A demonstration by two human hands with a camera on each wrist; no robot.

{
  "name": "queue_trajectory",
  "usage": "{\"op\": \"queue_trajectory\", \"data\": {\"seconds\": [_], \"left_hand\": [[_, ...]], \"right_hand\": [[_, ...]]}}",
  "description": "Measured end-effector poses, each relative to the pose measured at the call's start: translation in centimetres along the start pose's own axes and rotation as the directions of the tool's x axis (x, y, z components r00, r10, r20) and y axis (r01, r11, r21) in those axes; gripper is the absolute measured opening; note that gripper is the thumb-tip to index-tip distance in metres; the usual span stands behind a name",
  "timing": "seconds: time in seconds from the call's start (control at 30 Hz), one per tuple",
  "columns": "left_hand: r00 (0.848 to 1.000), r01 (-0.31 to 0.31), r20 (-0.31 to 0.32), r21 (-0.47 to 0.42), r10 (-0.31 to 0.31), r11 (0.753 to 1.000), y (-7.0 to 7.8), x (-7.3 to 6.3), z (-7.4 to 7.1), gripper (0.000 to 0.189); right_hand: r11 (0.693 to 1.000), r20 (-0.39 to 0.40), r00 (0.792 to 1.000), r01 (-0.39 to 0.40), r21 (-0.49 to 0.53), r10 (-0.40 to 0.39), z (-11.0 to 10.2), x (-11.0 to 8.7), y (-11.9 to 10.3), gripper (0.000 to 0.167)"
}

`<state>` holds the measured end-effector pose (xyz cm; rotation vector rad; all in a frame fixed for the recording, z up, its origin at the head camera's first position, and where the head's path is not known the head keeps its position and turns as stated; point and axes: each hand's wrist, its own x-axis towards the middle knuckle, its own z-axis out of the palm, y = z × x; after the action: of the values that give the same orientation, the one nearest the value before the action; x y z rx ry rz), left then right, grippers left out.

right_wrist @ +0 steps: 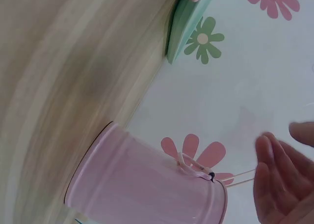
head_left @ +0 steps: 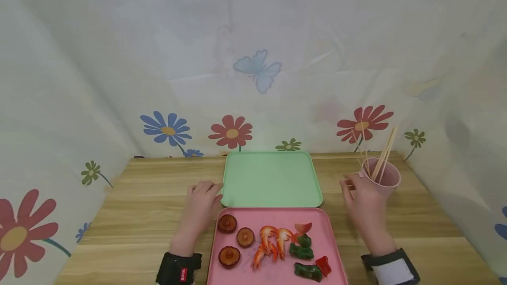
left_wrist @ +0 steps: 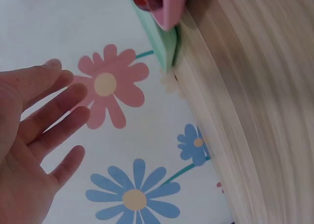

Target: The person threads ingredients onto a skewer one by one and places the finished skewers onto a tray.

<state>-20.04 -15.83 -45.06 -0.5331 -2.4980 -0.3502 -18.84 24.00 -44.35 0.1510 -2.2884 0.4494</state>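
Note:
My left hand (head_left: 201,206) hovers by the left edge of a pale green tray (head_left: 273,179); in the left wrist view its fingers are relaxed and slightly bent, holding nothing. On the right, my right hand (head_left: 366,203) is beside a pink bucket (right_wrist: 147,180) with several wooden skewers (head_left: 383,155) standing in it. The right wrist view shows its loosely bent fingers near the bucket's rim and thin sticks, gripping nothing. Nearer me lies a pink tray (head_left: 237,278) bearing brown mushroom caps (head_left: 229,257), orange shrimp (head_left: 267,245), green pepper pieces (head_left: 302,252) and red pieces (head_left: 323,266).
Both trays lie end to end on a wood-grain table (head_left: 146,206). A white curtain (head_left: 190,78) printed with flowers and butterflies hangs behind the table and along both sides. The bucket stands near the table's right back corner.

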Motion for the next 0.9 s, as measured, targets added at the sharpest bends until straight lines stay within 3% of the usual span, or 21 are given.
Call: {"op": "queue_trajectory", "data": {"seconds": [0.13, 0.27, 0.57, 0.9], "left_hand": [[0.999, -0.005, -0.046, 0.006, 0.005, 1.000, -1.0, -0.4, -0.4, 0.021], [0.997, -0.004, -0.072, 0.015, 0.005, 1.000, -2.0, -1.0, -0.9, 0.018], [0.994, -0.010, -0.112, 0.054, 0.016, 0.998, -4.1, -2.0, -1.8, 0.016], [0.993, 0.038, -0.116, 0.095, -0.027, 0.995, -6.1, -2.6, -3.0, 0.018]], "right_hand": [[0.995, -0.129, 0.987, -0.085, 0.052, 0.091, 0.2, 0.7, 0.3, 0.018], [0.990, -0.190, 0.972, -0.135, 0.043, 0.141, 0.5, 1.2, 0.8, 0.021], [0.978, -0.228, 0.951, -0.207, 0.036, 0.210, 1.2, 2.1, 2.1, 0.025], [0.981, -0.254, 0.948, -0.182, 0.070, 0.194, 1.7, 2.6, 3.1, 0.019]]}}
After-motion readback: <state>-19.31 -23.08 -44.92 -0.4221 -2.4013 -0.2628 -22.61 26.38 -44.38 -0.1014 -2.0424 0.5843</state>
